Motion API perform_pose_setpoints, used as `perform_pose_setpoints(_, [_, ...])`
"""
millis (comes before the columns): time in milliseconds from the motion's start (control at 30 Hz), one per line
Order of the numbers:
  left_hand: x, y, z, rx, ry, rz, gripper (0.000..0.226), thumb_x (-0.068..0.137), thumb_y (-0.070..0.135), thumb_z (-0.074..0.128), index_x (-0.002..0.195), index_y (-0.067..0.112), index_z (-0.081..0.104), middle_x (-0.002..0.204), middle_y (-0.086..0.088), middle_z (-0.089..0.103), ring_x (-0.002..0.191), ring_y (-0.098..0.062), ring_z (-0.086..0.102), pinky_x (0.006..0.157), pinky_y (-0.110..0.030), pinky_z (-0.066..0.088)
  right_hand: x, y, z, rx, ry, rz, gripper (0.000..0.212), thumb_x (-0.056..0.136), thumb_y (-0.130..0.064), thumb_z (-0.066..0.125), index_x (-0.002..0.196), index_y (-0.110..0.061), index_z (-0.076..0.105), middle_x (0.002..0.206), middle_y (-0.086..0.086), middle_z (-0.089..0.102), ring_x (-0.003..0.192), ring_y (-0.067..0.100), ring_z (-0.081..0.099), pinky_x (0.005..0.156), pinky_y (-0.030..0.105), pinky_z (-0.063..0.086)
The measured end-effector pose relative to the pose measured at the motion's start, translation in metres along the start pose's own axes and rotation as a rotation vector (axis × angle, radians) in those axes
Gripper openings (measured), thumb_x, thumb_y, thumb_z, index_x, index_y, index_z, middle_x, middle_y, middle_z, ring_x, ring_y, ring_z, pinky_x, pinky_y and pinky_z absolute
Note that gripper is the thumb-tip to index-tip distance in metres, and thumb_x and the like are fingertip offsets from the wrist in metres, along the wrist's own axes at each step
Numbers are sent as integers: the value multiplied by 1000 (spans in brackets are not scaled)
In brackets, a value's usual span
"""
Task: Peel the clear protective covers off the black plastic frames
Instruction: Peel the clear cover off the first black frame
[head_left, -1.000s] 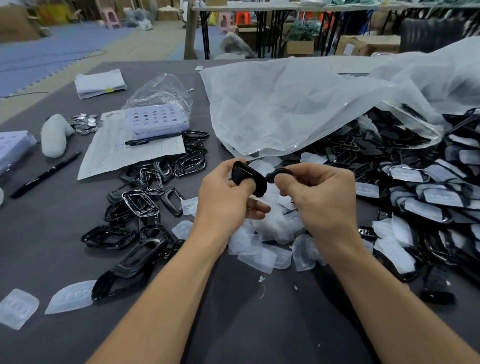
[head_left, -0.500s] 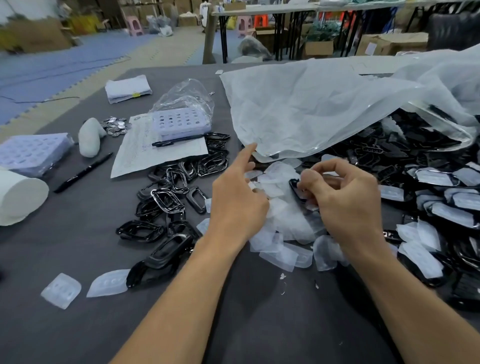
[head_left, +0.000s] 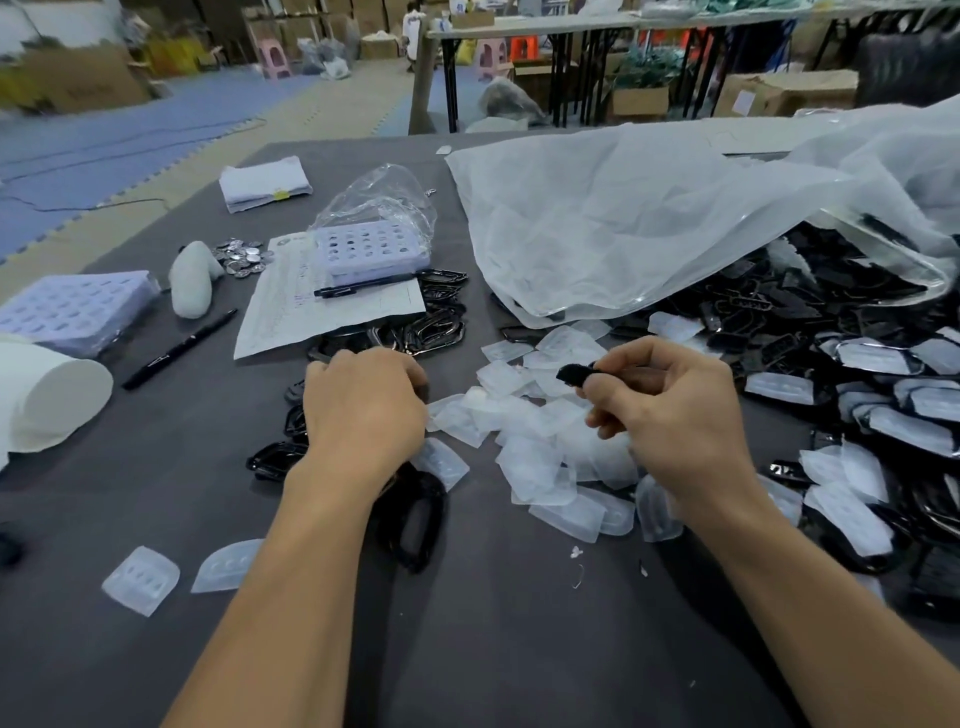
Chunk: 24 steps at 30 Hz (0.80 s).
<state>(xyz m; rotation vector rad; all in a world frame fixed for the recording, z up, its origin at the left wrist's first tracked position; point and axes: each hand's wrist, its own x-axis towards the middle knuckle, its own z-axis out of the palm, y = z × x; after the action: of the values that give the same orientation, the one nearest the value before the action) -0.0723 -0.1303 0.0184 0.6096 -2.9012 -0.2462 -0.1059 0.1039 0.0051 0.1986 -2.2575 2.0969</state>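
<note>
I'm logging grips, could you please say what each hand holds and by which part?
The right hand pinches a black plastic frame along its middle, one end sticking out. The left hand lies over bare black frames; any grip is hidden.

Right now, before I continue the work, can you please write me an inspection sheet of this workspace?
Surface: dark grey table, crowded.
Job's things: bare frames left of centre; loose clear covers in the middle; covered frames heaped at the right.
Clutter: paper sheet, pen, marker, purple trays, metal discs, white roll, large plastic bag.
Hands: left hand rests knuckles-up on bare frames, grip hidden; right hand pinches a black frame.
Cables: nothing seen on the table; thin dark line on the floor mats, perhaps a cable.
Surroundings: cardboard boxes, folding tables, pink stool.
</note>
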Motion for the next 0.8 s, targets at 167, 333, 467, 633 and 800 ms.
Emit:
perform_pose_setpoints(167, [2,-6,6,18,-42,45,34,92,17,59,121,31,69,132,-2,58,121,-30,57,98,-42,42,-1,-2,-1,77,-4,36,18,81,2,80,72,-13,76,66,12,73,52,20,64,49,24,50])
perform_pose_setpoints(333, [3,-3,4,-190,-78,-67,40,88,11,62,122,28,72,124,-2,70,118,-30,61,102,-43,49,0,-1,-1,190,8,91,17,92,10,67,86,-4,75,76,15,77,63,24,74,59,25,58])
perform_pose_setpoints(467, [3,2,5,-382,-9,-160,52,84,5,60,128,30,68,108,10,69,109,-22,62,96,-39,51,-1,-3,0,269,-7,143,17,93,12,63,97,0,75,84,17,78,73,27,77,64,26,61])
perform_pose_setpoints(633, [1,13,-4,-670,291,-83,29,90,17,64,100,42,75,94,15,66,87,-11,63,82,-33,52,-2,-7,1,256,6,137,8,88,6,73,91,-2,76,78,17,77,64,26,74,59,26,59])
perform_pose_setpoints(800, [-13,31,-8,-970,415,-35,29,92,18,67,84,44,74,93,13,69,73,-3,61,71,-16,47,-3,-8,0,171,61,103,14,84,1,75,78,-11,78,71,12,76,52,18,59,48,22,47])
